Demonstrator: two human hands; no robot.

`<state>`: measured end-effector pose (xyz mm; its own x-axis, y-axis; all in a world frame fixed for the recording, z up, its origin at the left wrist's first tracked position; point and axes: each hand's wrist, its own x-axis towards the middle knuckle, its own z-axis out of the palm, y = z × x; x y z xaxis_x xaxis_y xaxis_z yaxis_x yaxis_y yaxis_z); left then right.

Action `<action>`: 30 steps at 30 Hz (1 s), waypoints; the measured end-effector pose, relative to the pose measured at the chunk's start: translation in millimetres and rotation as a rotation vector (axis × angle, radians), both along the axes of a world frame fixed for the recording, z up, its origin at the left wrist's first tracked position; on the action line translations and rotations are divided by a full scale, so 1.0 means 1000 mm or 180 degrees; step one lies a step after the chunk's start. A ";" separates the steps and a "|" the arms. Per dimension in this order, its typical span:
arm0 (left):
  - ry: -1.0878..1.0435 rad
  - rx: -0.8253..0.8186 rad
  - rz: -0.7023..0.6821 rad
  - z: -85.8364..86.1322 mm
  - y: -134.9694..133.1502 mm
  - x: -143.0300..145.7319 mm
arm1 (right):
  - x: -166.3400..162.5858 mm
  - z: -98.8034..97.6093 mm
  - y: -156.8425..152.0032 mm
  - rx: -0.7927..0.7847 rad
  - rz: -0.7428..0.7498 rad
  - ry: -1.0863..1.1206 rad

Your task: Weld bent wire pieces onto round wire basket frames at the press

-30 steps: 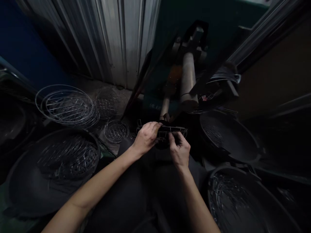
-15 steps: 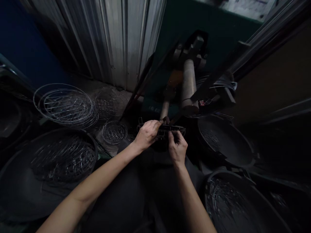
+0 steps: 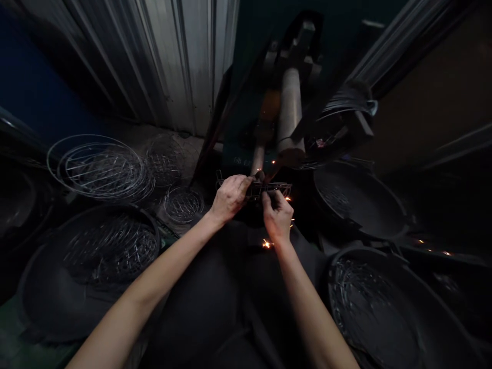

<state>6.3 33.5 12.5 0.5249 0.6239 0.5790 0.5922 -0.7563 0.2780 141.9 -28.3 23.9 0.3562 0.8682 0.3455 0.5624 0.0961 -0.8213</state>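
Note:
A round wire rack [image 3: 284, 186] is held level under the tip of a spot welding machine [image 3: 291, 102]. My left hand [image 3: 230, 197] is closed on the rack's left side, its fingertips close to the machine's thin rod [image 3: 258, 158]. With thumb and fingers pinched, my right hand [image 3: 278, 218] grips the front of the rack; whether a small loose wire is also between those fingers is hidden. Bright sparks [image 3: 266, 244] fly around my right hand and above my lap. The contact point at the tip is dark and partly covered by my fingers.
Stacked wire racks [image 3: 103, 169] and a smaller round rack [image 3: 183, 204] lie on the floor at left. A black basin [image 3: 49, 312] holds more wire pieces. To the right are another basin [image 3: 434, 318] with short wires and a shallow pan [image 3: 369, 205]. Corrugated metal [image 3: 184, 66] stands behind.
Sparks have appeared around the rack, my right hand and off to the right. The view has tilted slightly, so the machine and hands sit a little higher. Both hands keep their grip.

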 end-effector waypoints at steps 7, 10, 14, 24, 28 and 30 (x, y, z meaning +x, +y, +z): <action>0.0294 -0.0302 -0.0144 0.021 -0.022 -0.013 | 0.049 0.022 -0.075 -0.0354 -0.0545 0.0197; 0.0654 -0.0641 -0.0186 0.032 -0.053 -0.010 | 0.109 0.009 -0.146 -0.1138 -0.1416 -0.0293; 0.1072 -0.0770 -0.0657 0.026 -0.089 0.020 | 0.185 -0.037 -0.213 -0.3108 -0.1878 -0.1061; 0.0491 -0.1481 -0.1101 0.031 -0.091 -0.019 | 0.202 -0.116 -0.234 -0.4119 -0.0353 -0.1027; 0.0516 -0.1558 -0.0611 0.022 -0.088 -0.050 | 0.208 -0.119 -0.239 -0.4103 -0.0583 -0.0836; 0.0867 -0.1460 -0.0595 0.009 -0.090 -0.048 | 0.210 -0.120 -0.242 -0.4032 -0.0739 -0.0797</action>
